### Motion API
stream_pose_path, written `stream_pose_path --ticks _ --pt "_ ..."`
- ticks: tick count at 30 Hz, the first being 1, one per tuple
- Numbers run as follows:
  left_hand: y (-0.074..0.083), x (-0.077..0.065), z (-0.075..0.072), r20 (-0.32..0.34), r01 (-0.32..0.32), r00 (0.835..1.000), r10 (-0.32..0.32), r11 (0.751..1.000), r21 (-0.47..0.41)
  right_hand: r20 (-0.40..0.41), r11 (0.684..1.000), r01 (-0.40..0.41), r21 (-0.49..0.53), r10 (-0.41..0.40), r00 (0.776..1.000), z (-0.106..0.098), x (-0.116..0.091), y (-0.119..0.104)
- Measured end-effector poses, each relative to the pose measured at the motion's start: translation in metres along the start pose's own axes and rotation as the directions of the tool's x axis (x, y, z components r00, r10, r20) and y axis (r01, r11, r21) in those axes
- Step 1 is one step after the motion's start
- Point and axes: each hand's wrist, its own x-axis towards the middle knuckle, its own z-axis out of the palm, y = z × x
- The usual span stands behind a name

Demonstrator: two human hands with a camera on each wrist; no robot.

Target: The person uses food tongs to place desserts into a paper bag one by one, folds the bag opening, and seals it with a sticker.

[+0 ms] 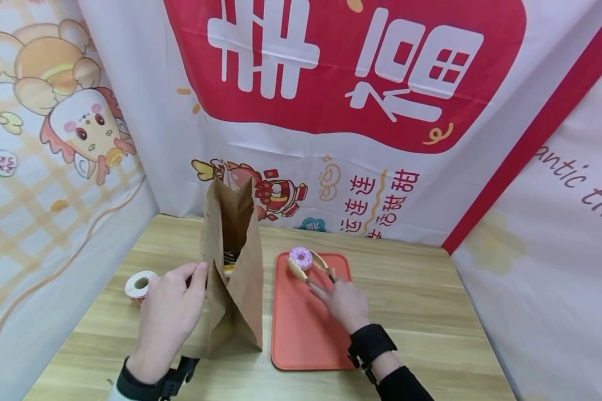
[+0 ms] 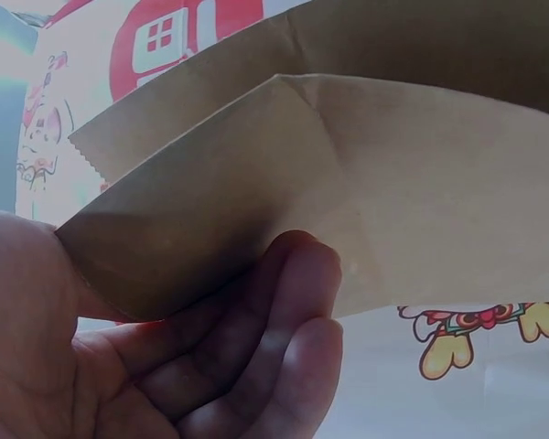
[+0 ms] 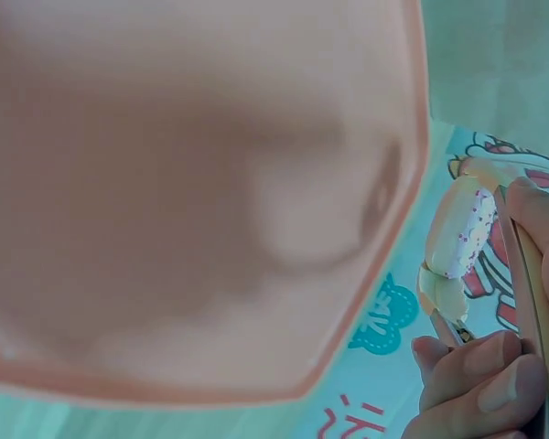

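Observation:
At its left rim, my left hand [image 1: 170, 306] pinches an upright brown paper bag [image 1: 246, 295] between thumb and fingers; the left wrist view shows the fingers [image 2: 302, 283] curled against the paper [image 2: 421, 174]. Something dark and yellow [image 1: 228, 268] shows inside the bag, its kind partly hidden. My right hand [image 1: 348, 303] grips a pair of tongs [image 1: 296, 269] with pale tips. Between those tips is a purple-topped doughnut [image 1: 306, 263] at the far end of an orange-red tray [image 1: 306, 345]. The right wrist view shows the doughnut [image 3: 457, 229] held clear of the tray surface.
A roll of white labels or tape [image 1: 136, 277] stands on the wooden table [image 1: 411, 289] left of the bag, partly behind my left hand. Printed cloth [image 1: 321, 184] hangs along the table's back and both sides.

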Motion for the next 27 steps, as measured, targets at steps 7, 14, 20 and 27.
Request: stream_pose_path --ticks 7,14,20,27 --pt "-0.005 0.006 -0.004 0.018 -0.01 1.0 0.01 1.0 -0.013 -0.045 1.0 -0.013 -0.001 0.013 0.999 -0.02 -0.002 -0.002" --pt "-0.009 0.01 -0.01 -0.009 -0.026 1.0 0.026 1.0 -0.003 -0.12 0.999 0.027 0.028 -0.024 0.993 -0.045 -0.004 -0.013" --pt "-0.012 0.011 -0.015 -0.046 -0.055 0.997 0.056 0.998 0.021 -0.186 0.998 0.063 0.023 -0.058 0.981 -0.08 -0.004 -0.027" --pt "-0.014 0.015 -0.017 -0.061 -0.089 0.994 0.091 0.995 0.046 -0.267 0.995 0.104 -0.005 -0.101 0.958 -0.132 -0.002 -0.051"
